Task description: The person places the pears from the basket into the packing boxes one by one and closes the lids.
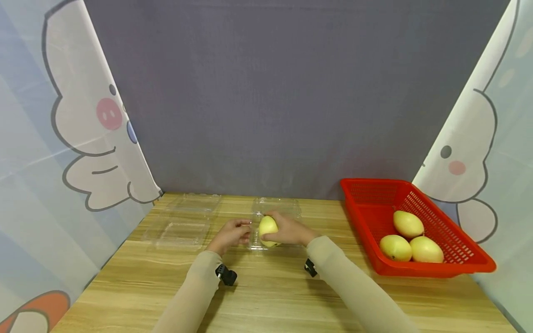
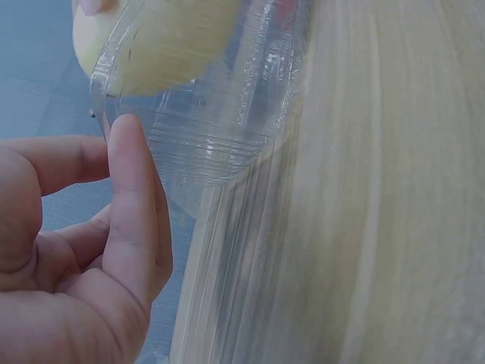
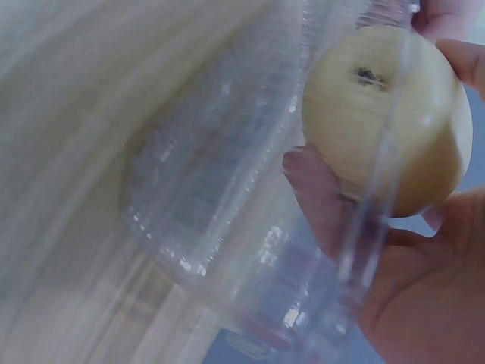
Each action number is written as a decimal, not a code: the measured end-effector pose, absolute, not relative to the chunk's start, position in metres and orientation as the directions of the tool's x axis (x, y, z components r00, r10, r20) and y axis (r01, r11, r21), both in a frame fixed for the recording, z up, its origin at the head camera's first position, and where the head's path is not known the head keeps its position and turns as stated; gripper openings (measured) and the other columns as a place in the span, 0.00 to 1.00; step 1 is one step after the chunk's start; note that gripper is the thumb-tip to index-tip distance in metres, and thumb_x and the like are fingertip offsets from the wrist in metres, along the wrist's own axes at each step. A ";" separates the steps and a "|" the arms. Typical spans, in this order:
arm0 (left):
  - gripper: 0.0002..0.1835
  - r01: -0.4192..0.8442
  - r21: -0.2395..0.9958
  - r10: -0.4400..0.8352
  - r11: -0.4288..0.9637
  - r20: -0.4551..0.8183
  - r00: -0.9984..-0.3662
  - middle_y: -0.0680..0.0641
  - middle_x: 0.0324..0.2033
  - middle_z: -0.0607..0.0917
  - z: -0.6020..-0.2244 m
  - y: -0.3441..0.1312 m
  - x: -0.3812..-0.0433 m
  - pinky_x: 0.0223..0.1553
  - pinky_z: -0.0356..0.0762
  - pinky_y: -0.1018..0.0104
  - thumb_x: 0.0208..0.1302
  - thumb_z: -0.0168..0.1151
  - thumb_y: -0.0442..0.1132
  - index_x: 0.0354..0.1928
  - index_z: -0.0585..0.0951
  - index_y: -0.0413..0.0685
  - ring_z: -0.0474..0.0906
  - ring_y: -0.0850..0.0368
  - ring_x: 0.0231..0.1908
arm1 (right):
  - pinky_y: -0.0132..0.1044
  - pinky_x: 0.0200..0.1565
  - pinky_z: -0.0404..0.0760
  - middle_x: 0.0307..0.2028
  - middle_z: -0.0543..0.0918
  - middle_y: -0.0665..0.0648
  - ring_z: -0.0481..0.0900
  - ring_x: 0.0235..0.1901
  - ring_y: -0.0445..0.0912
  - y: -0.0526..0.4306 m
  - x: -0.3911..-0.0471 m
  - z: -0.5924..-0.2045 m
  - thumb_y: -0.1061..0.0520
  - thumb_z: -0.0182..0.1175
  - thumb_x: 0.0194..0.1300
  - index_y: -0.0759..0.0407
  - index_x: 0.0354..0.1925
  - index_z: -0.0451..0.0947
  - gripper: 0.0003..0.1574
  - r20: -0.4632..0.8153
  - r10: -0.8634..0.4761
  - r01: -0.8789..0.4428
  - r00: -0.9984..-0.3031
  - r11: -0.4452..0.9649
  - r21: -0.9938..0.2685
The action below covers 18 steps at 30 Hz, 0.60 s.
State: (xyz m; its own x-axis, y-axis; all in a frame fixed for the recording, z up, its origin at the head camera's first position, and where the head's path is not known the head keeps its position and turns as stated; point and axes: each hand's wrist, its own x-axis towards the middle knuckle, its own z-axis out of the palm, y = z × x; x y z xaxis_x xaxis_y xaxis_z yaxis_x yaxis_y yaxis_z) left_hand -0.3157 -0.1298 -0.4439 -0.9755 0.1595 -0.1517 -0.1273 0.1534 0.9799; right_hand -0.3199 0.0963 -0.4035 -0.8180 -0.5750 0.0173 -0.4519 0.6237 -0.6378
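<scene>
In the head view my right hand [image 1: 290,230] grips a pale yellow pear [image 1: 268,231] over a clear plastic clamshell box [image 1: 255,238] with its lid open. The right wrist view has the thumb and fingers around the pear [image 3: 371,114], whose dark-spotted end faces that camera, and the box's clear wall beside it. At the box's left side is my left hand [image 1: 233,235]. Seen from the left wrist, its thumb and forefinger [image 2: 129,174] meet at the box's rim [image 2: 102,83] and pinch it.
On the left of the wooden table [image 1: 266,296] lie more open clear clamshell boxes [image 1: 181,233]. A red plastic basket [image 1: 362,231] on the right holds 3 pale yellow pears [image 1: 408,224]. Behind the table stands a grey backdrop [image 1: 258,101].
</scene>
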 end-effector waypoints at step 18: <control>0.23 -0.114 0.983 0.183 0.145 -0.140 -0.973 0.39 0.41 0.81 -0.441 -0.130 -0.312 0.37 0.84 0.64 0.73 0.59 0.36 0.64 0.73 0.31 0.79 0.52 0.36 | 0.38 0.32 0.81 0.44 0.78 0.54 0.78 0.34 0.44 0.086 -0.323 -0.419 0.39 0.68 0.62 0.57 0.75 0.57 0.53 -0.011 -0.581 -0.438 -0.814 0.626 -0.645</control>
